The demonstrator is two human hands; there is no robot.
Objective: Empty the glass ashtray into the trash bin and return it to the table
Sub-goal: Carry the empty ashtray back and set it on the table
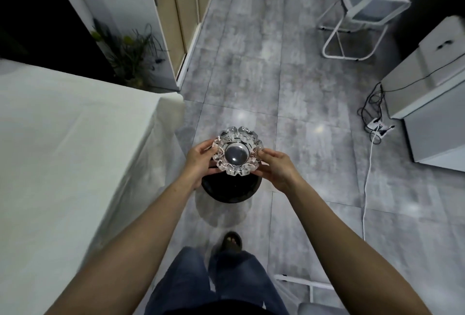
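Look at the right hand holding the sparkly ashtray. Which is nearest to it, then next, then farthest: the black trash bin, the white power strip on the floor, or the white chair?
From the right hand, in the head view:
1. Black trash bin, just below, under the glass ashtray.
2. White power strip, on the floor to the right, among cables.
3. White chair, far across the floor, upper right.

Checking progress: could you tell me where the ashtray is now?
Centre of the head view: the ashtray is held by left hand and right hand above the trash bin.
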